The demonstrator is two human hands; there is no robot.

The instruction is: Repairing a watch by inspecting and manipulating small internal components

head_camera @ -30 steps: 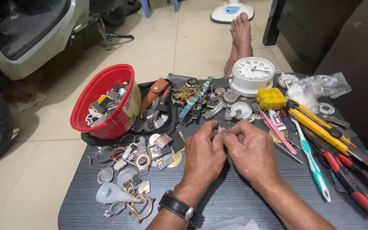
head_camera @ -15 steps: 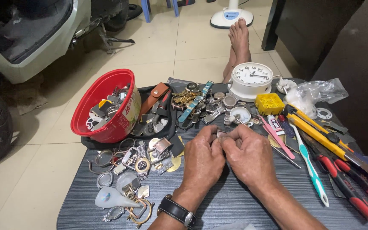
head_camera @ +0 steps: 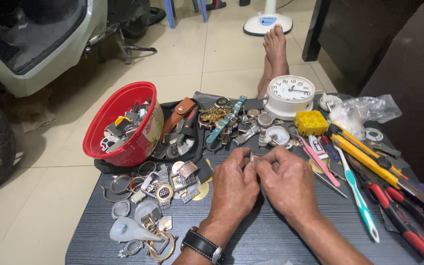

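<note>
Far left: red bowl (head_camera: 123,125) tilted toward the near side, filled with loose metal watch parts. Near left, on the dark table (head_camera: 280,235): scattered bezels, rings, case backs and a clear teardrop-shaped bottle (head_camera: 131,229).

Centre: left hand (head_camera: 234,189), black-strapped wristwatch (head_camera: 203,244) on the wrist, knuckles pressed against the right hand (head_camera: 288,181); fingertips of both pinched together on a small metal watch part (head_camera: 255,157), held just above the table top at mid-table. Grip closed and firm on both sides. Part mostly hidden by the fingers; only a pale, greyish metallic edge showing, shape not discernible. Work on the part judged mid-way: piece in hand, no tool taken up, nothing visibly separated from it or joined to it; sorted heaps all around still unsorted further.

Far centre: brown strap (head_camera: 177,115), teal strap (head_camera: 226,120), gold-coloured chain, small watch cases. Beyond, white alarm clock (head_camera: 290,95) and a bare foot (head_camera: 275,54) on the tiled floor.

Right: yellow plastic box (head_camera: 311,122), pink tweezers (head_camera: 320,162), toothbrush (head_camera: 357,196), yellow utility knife (head_camera: 364,157), red-handled pliers (head_camera: 403,221), clear plastic bag (head_camera: 364,110).
</note>
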